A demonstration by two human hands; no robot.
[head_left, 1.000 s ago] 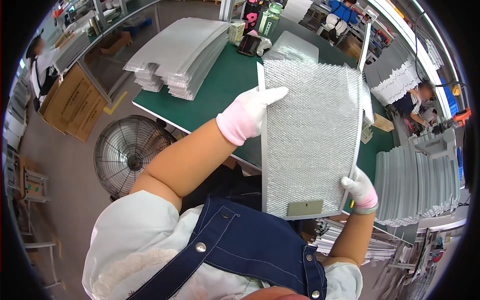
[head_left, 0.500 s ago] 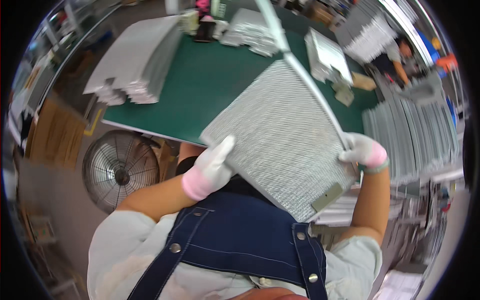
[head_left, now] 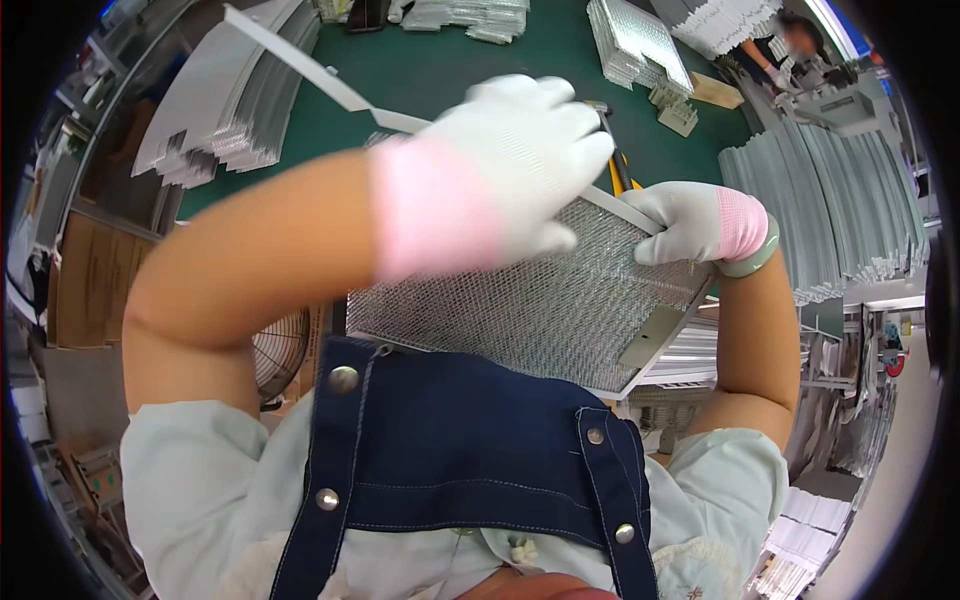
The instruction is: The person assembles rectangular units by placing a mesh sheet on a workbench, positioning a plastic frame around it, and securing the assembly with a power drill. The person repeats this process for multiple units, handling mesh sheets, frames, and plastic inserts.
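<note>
A silver metal mesh panel (head_left: 520, 310) slants in front of my body, with a small grey plate (head_left: 650, 338) near its right corner. A thin pale metal frame strip (head_left: 300, 62) runs along its far edge, and its bent free end sticks out to the upper left. My right hand (head_left: 690, 222), in a white glove with a pink cuff, pinches the strip and panel edge at the right. My left hand (head_left: 515, 165), gloved alike, lies over the strip, fingers extended and slightly blurred. It hides part of the strip; whether the palm presses on it I cannot tell.
On the green table (head_left: 420, 75) lies a hammer (head_left: 618, 160) with a black and yellow handle, beyond my hands. Metal sheet stacks (head_left: 225, 95) stand left, mesh panels (head_left: 640, 45) far right, frames (head_left: 820, 210) at right. A fan (head_left: 280, 350) stands lower left; another person (head_left: 775, 60) works far right.
My left hand has let go of the panel's left edge and moved up and right over the strip. The strip's free end has swung left, and the panel's far edge is lower. My right hand keeps its hold.
</note>
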